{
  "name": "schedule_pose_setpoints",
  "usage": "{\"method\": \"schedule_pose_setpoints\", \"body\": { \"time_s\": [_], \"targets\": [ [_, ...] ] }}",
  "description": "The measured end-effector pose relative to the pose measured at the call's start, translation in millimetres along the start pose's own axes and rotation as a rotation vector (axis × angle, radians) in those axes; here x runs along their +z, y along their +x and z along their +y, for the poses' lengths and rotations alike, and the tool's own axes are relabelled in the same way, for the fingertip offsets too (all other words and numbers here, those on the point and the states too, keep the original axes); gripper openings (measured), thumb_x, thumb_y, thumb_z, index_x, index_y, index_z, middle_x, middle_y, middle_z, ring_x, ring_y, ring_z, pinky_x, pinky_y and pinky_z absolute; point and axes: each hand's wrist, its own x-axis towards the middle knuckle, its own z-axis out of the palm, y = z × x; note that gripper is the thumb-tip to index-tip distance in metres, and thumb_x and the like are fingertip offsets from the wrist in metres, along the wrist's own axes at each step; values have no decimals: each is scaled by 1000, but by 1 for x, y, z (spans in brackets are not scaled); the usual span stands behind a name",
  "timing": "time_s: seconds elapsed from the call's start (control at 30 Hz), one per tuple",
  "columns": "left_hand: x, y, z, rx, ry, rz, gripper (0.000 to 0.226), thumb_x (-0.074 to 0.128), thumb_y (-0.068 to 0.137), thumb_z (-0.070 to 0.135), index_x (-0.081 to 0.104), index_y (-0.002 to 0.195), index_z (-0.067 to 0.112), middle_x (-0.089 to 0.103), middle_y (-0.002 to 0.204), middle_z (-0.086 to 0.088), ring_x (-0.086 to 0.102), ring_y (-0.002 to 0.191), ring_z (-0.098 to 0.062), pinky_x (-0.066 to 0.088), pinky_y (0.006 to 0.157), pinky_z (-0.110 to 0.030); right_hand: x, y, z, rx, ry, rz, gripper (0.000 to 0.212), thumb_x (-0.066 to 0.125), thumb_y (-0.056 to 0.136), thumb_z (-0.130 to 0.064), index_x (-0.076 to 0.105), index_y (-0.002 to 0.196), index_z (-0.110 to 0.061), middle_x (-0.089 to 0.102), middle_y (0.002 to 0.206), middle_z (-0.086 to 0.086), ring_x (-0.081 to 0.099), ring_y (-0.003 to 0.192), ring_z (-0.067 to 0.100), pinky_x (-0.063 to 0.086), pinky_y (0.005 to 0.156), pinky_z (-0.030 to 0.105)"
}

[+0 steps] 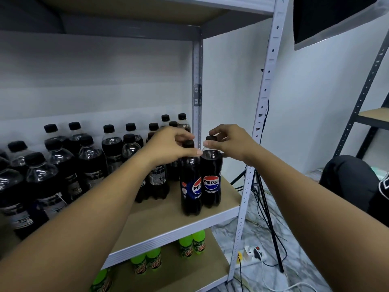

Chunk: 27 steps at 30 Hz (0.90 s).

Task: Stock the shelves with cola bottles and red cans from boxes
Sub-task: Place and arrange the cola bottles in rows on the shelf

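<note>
both hands [168, 144] [228, 142] pinch caps of two pepsi bottles [190, 182] [211, 178] (zero sugar labels)

Lower shelf: green soda bottles [192, 243] upright in pairs. Marble-pattern floor [259, 209] right of rack: white power strip [253, 252], black cables, tripod leg [271, 226]. Second dark rack [357, 106] at far right.

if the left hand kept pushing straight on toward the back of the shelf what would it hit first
Probably the black-capped cola bottles standing right behind the left hand, which pinches the cap of the left Pepsi bottle. Depth is hard to judge from this one view, so how near they are is unclear.
</note>
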Motion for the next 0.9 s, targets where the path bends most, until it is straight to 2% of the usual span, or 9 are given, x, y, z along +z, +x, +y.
{"method": "schedule_pose_setpoints", "body": {
  "time_s": [0.1,0.17,0.23,0.33,0.47,0.63,0.73,0.83,0.9],
  "targets": [
    [19,-13,-12,28,-97,127,35,95,68,38,78,97,28,78,90,15,72,87,3,55,79,-16,6,-3,0,-51,-167,104,46,82,80,-48,70,106,-12,69,94,3,66,91,22,58,78,38],
    [23,-17,-17,42,-191,146,31,93,73,26,79,100,25,78,88,15,73,86,5,52,74,-7,8,-4,2,-66,-135,96,40,79,84,-44,71,107,-12,70,96,4,66,93,22,58,82,41],
    [22,-16,-20,34,-265,110,36,91,75,18,78,109,21,79,94,14,73,91,4,52,77,-5,7,-4,5,-64,-80,60,31,76,89,-37,72,109,-14,71,99,3,67,96,23,57,89,46],
    [21,-14,-25,26,-318,78,40,89,77,14,76,114,20,79,104,9,74,98,-3,56,92,-18,8,-6,10,-49,23,11,24,72,93,-30,71,114,-17,72,106,1,68,99,22,57,93,49],
    [30,-19,-31,21,-366,121,50,87,81,18,70,128,21,76,114,7,71,106,-1,56,99,-23,16,-12,16,-50,132,44,46,70,95,-33,59,137,-21,67,125,0,66,111,21,56,98,46],
    [79,-54,-54,-80,-492,186,97,95,67,20,42,148,32,59,132,19,58,115,12,51,95,-16,46,-44,46,0,330,69,78,79,87,-31,36,152,-32,54,138,-4,57,121,15,50,99,33],
    [114,-74,-66,-126,-478,266,87,95,68,10,45,135,34,60,117,25,59,98,24,51,81,-6,72,-60,77,46,323,-7,83,81,84,-12,35,150,-32,57,132,-7,58,122,15,51,95,27],
    [130,-78,-78,-138,-474,335,73,91,75,9,50,128,37,65,115,24,62,103,19,54,88,-11,94,-67,99,33,242,41,72,81,84,-17,42,139,-41,63,121,-20,61,116,7,53,100,36],
    [129,-75,-83,-127,-497,318,70,88,78,5,53,132,34,67,118,21,63,108,13,54,92,-15,101,-70,103,15,219,101,69,82,84,-21,43,126,-58,62,112,-35,59,109,-10,52,96,26]
  ]
}}
